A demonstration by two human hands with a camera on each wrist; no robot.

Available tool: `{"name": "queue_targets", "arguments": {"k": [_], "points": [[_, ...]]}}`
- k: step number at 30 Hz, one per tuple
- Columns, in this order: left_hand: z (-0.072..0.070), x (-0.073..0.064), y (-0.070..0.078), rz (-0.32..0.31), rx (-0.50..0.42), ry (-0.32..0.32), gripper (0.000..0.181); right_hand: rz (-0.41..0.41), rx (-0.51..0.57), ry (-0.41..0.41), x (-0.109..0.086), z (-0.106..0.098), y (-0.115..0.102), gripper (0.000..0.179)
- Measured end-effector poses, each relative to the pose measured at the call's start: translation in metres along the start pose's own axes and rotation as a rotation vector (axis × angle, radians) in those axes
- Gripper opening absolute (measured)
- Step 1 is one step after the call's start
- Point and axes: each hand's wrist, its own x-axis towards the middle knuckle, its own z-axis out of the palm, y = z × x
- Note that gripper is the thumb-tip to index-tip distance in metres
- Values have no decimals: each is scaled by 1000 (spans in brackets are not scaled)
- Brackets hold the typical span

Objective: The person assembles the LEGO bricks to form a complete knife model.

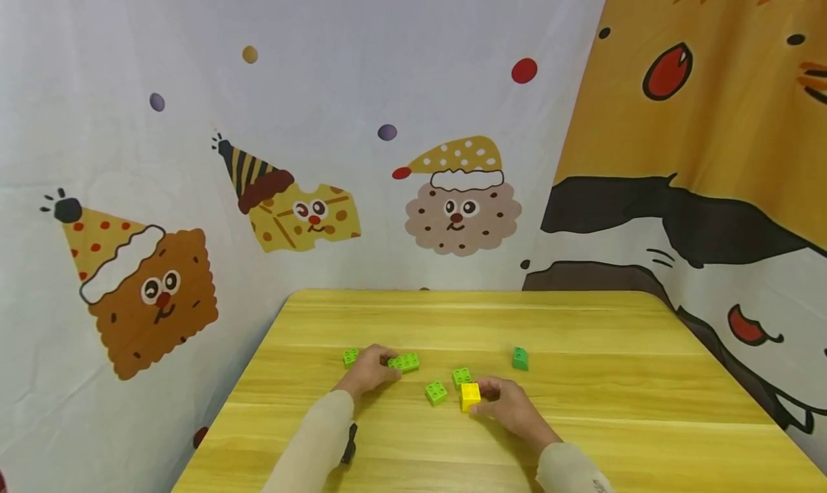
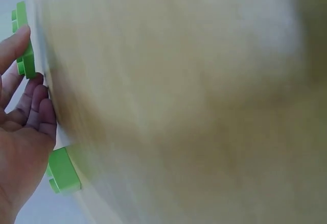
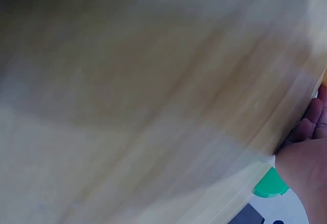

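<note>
Near the middle of the surface [image 1: 581,335], I see my right hand [image 1: 510,405] grasping a yellow brick [image 1: 470,396]; my left hand [image 1: 370,367] lies released, touching a light-green brick [image 1: 405,362].

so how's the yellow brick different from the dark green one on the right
The yellow brick is yellow and gripped by the right hand; the dark green brick is teal-green and lies alone, untouched, further back on the table. The yellow brick sits close to two light green bricks; the dark green brick lies apart from the others. Both are small studded toy bricks.
</note>
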Motion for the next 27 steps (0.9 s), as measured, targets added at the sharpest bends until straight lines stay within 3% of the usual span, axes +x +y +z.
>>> {"name": "queue_targets", "arguments": {"k": [7,17,27], "points": [[-2,1,3,24,-74,17,38,2,10,-9,-1,1,-1,39],[0,3,19,12,-75,26,43,-37,14,-14,1,2,1,40],[5,4,34,-1,-108,10,43,0,38,-27,-1,0,-4,41]]}}
